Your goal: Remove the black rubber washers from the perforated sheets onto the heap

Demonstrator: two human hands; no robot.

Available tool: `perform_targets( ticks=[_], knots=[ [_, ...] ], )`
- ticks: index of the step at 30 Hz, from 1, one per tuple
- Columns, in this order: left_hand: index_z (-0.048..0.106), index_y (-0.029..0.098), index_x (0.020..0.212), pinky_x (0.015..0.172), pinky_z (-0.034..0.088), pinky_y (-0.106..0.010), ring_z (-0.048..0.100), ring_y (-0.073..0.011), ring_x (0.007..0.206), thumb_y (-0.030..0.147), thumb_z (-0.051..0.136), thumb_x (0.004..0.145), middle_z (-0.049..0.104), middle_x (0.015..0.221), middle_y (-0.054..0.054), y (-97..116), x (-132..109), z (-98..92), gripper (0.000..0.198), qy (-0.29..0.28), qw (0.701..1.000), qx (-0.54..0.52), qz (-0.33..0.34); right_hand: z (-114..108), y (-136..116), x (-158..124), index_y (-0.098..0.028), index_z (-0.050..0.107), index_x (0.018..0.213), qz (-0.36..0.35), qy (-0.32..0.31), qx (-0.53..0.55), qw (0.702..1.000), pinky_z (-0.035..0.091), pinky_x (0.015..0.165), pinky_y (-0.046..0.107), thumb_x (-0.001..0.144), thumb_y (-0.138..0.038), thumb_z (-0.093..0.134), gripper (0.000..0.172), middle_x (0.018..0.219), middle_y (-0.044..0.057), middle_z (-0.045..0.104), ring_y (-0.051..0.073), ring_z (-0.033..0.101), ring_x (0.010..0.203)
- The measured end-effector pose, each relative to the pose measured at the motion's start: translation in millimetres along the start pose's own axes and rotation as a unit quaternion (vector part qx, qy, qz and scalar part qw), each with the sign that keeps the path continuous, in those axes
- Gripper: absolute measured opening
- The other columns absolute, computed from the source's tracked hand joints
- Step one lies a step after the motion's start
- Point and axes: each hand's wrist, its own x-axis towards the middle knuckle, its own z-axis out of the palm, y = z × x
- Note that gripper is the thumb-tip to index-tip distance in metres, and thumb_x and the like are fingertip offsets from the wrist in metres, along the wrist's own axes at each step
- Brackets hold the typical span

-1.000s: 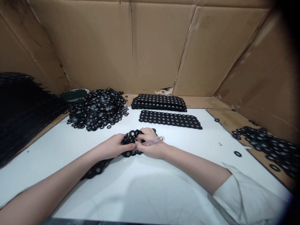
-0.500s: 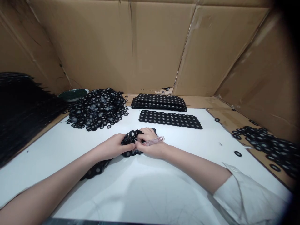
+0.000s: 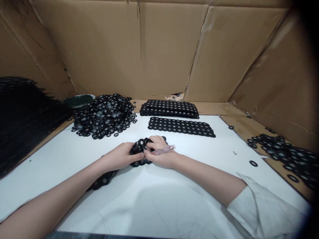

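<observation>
My left hand (image 3: 122, 155) is closed on a bunched black mat of joined rings (image 3: 141, 143), thumb in front and the other fingers behind it. Part of this mat (image 3: 103, 180) trails under my left forearm onto the white board. My right hand (image 3: 159, 151) meets the left at the mat, its fingers curled over the far side. Between its thumb and forefinger lies a slim tool with a clear pinkish handle (image 3: 163, 150) and red lettering. The tool's tip is hidden among my fingers and the rings.
Loose black rings (image 3: 103, 114) form a heap at the back left, beside a bowl (image 3: 79, 100). One flat ring mat (image 3: 180, 126) lies before stacked mats (image 3: 170, 108). More rings (image 3: 286, 154) spread at right. Cardboard walls (image 3: 161, 49) enclose the white board (image 3: 199, 186).
Hardly anything differs. Both hands keep their grip on the bunched mat in the same place, and the whole view has shifted very slightly.
</observation>
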Motion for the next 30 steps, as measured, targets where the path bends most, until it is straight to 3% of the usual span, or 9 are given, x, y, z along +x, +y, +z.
perform_targets(
  ticks=[30],
  knots=[
    [0.049, 0.017, 0.063, 0.047, 0.031, -0.022, 0.045, -0.0132, 0.053, 0.051, 0.042, 0.069, 0.053, 0.059, 0.001, 3.7, -0.7, 0.2, 0.035, 0.005, 1.000, -0.001, -0.006, -0.8, -1.9, 0.2, -0.018, 0.040, 0.054, 0.005, -0.005, -0.005, 1.000, 0.033, 0.079, 0.031, 0.078, -0.028, 0.044, 0.027, 0.075, 0.000, 0.043, 0.015, 0.040, 0.083]
  ],
)
